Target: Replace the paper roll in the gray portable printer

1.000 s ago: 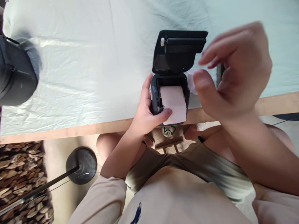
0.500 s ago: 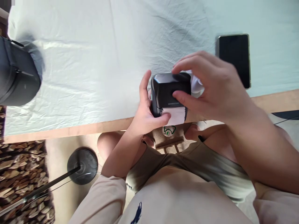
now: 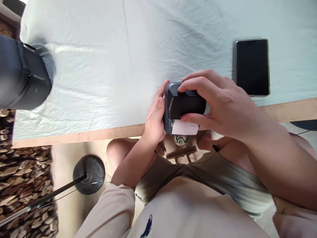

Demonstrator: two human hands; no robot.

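A small black label printer (image 3: 186, 105) is held over the near edge of the table, with a white paper strip (image 3: 185, 127) coming out of its near side. My left hand (image 3: 156, 115) is wrapped round the printer's left side, its thumb lying along that side. From the right, my right hand (image 3: 215, 99) grips the printer's lid, fingers on the far part and thumb near the paper strip. The printer's right side is hidden behind this hand.
A tablet-like device with a dark screen (image 3: 252, 67) lies on the pale cloth (image 3: 99, 72) to the right. A dark zipped case (image 3: 27, 76) stands at the left. Below the table edge (image 3: 81, 136) are a round black stand base (image 3: 89, 174) and a woodpile (image 3: 27, 178).
My left thumb has left the paper strip and moved to the printer's left side. My right hand has closed down on the lid. The white thing beside the printer is now hidden.
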